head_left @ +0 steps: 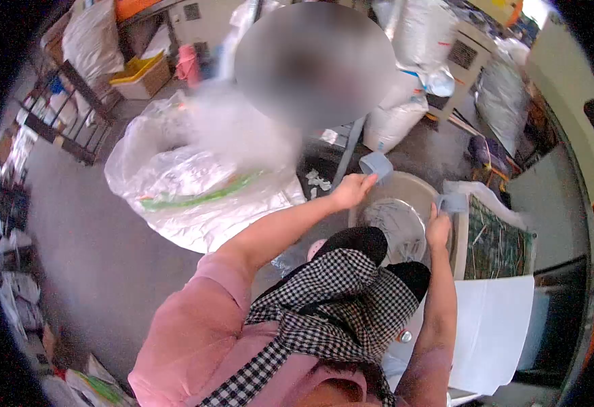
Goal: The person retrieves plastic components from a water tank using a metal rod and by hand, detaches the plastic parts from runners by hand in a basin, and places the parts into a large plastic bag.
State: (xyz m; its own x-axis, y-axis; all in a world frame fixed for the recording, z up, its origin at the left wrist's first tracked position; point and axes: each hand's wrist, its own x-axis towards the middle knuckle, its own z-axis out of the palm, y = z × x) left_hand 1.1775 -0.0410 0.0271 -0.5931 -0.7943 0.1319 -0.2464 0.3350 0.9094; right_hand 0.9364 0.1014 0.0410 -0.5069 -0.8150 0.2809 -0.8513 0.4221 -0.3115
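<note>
My left hand (353, 192) is closed on a grey-blue plastic piece (376, 167) that looks like a short, wide ring or cup. My right hand (438, 229) grips a similar grey-blue plastic piece (452, 202) by its near edge. Both pieces are held up over the far part of a round beige basin (411, 182), the right one by its right rim. Thin whitish, clear-looking scraps (395, 220) lie inside the basin, too indistinct to name. My knees, under a checked apron (338, 285), are against the basin's near side.
Right of the basin is a white-edged container (493, 203) with dark green contents, and a white sheet (492, 332) nearer me. A large clear plastic bag (175, 183) spreads over the floor at left. Full white sacks (395, 115) stand beyond. A blurred oval hides the top middle.
</note>
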